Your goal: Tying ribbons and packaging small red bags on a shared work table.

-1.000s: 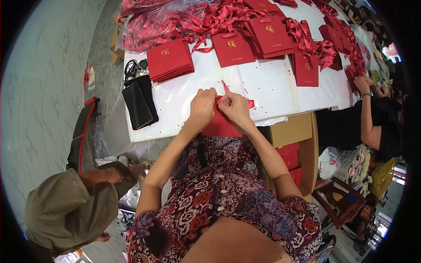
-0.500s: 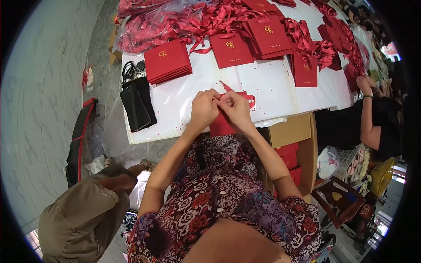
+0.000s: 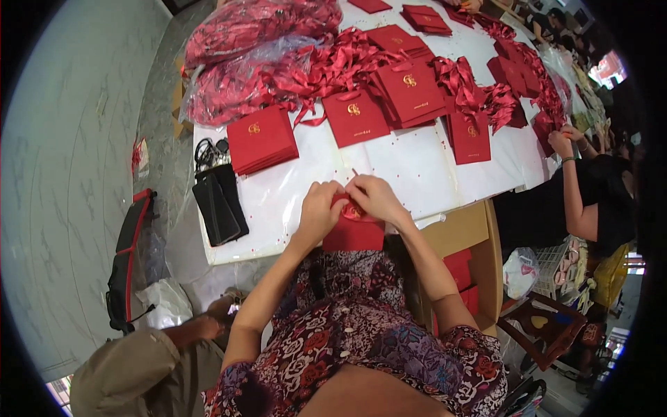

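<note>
A small red gift bag [image 3: 353, 236] lies at the table's near edge, in front of my body. Over its upper part, my left hand [image 3: 319, 210] and my right hand [image 3: 375, 198] meet with fingertips pinched together. Both are closed on a red ribbon [image 3: 353, 211], which loops below the right fingers onto the bag. A thin end pokes up beyond the fingertips. My fingers hide the exact place where the ribbon is gripped.
Stacked red bags [image 3: 262, 141] and loose red ribbons [image 3: 351, 59] cover the table's far side. A black pouch [image 3: 219, 208] lies left. An open cardboard box [image 3: 492, 257] with red bags stands right. One person [image 3: 594, 184] works at the right; another's trousers [image 3: 132, 372] show lower left.
My view has tilted up, so the table sits lower in it. My hands stay together at the bag; the ribbon loop that stuck out to the right now hangs beneath my right fingers.
</note>
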The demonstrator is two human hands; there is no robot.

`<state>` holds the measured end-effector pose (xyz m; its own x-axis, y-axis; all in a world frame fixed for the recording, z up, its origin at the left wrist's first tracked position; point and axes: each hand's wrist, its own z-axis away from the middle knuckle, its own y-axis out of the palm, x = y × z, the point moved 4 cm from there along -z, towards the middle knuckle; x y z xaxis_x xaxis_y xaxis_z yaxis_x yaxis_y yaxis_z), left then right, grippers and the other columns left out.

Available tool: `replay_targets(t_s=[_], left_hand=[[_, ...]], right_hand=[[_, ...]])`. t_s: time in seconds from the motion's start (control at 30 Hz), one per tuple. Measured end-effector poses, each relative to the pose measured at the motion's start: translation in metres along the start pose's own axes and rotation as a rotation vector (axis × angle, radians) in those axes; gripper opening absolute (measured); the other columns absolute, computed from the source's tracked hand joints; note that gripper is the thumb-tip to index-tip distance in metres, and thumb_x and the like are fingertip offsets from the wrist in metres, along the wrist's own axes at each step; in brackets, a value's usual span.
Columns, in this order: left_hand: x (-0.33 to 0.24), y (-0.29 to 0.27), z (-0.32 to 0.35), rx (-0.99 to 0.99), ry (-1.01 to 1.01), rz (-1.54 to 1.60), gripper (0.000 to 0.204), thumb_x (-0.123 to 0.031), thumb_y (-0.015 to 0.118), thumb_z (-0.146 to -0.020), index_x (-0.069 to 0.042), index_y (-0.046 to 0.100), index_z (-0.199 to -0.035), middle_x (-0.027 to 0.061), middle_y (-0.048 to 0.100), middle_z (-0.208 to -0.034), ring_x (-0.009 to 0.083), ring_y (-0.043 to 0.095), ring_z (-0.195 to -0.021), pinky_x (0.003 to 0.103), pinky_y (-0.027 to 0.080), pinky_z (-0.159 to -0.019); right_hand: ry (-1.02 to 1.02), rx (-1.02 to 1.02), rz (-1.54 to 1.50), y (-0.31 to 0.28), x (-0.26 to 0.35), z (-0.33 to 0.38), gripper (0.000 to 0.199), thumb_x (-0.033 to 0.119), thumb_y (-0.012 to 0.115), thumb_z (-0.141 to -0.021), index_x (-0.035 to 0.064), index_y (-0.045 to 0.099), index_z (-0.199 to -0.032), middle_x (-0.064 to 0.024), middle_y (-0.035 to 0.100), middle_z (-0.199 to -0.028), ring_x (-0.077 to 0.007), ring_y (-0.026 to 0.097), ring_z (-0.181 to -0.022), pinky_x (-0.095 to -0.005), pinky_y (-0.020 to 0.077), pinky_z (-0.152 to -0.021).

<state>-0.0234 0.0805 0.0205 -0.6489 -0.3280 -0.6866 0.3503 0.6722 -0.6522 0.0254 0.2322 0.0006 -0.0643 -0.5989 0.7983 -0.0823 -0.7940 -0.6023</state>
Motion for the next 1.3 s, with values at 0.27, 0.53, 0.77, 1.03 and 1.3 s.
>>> replay_targets(t_s=[0.27,0.53,0.77,1.03,1.3], left_hand=[[-0.012,-0.011,0.005,0.048,0.169,0.068,0.01,-0.004,0.07,-0.079,-0.004,0.066,-0.089,0.0116,0.063,-0.087,0.0313,0.057,-0.083,0.04,0.047,-0.074],[0.007,-0.019,-0.009,-0.044,0.135,0.136,0.01,-0.005,0.072,-0.079,-0.003,0.065,-0.086,0.0113,0.061,-0.086,0.0288,0.057,-0.08,0.037,0.047,-0.071],[0.016,-0.022,0.002,-0.058,-0.073,0.005,0.011,-0.007,0.074,-0.079,-0.003,0.065,-0.085,0.0103,0.057,-0.081,0.0215,0.057,-0.069,0.033,0.047,-0.062],[0.06,-0.024,0.007,-0.103,-0.286,-0.021,0.015,-0.017,0.071,-0.084,-0.005,0.067,-0.092,0.0105,0.065,-0.084,0.0226,0.06,-0.068,0.034,0.048,-0.062],[0.063,0.012,-0.021,-0.075,-0.277,-0.182,0.019,-0.018,0.07,-0.083,-0.005,0.066,-0.096,0.0111,0.067,-0.084,0.0299,0.064,-0.082,0.041,0.049,-0.073]], right_hand=[[0.137,0.491,-0.55,0.006,-0.018,-0.006,0.02,0.017,0.061,-0.096,0.0004,0.071,-0.103,-0.0031,0.071,-0.09,-0.0085,0.061,-0.084,-0.0253,0.0494,-0.077],[0.056,0.384,-0.613,0.014,-0.015,-0.036,0.014,0.01,0.063,-0.093,-0.0001,0.072,-0.097,-0.0023,0.07,-0.085,-0.007,0.059,-0.081,-0.0238,0.0489,-0.075],[0.199,-0.073,-0.54,0.007,-0.032,-0.055,0.02,0.017,0.064,-0.092,-0.0013,0.072,-0.095,-0.0035,0.07,-0.08,-0.0074,0.06,-0.073,-0.0246,0.048,-0.065],[0.157,-0.295,-0.029,-0.02,-0.028,-0.03,0.024,0.026,0.069,-0.087,0.0021,0.07,-0.088,-0.0119,0.07,-0.079,-0.0248,0.067,-0.072,-0.0352,0.0517,-0.065],[0.073,-0.291,0.122,0.021,-0.019,-0.038,0.026,0.028,0.073,-0.083,0.0024,0.068,-0.084,-0.0126,0.068,-0.078,-0.0279,0.066,-0.07,-0.0387,0.0508,-0.064]])
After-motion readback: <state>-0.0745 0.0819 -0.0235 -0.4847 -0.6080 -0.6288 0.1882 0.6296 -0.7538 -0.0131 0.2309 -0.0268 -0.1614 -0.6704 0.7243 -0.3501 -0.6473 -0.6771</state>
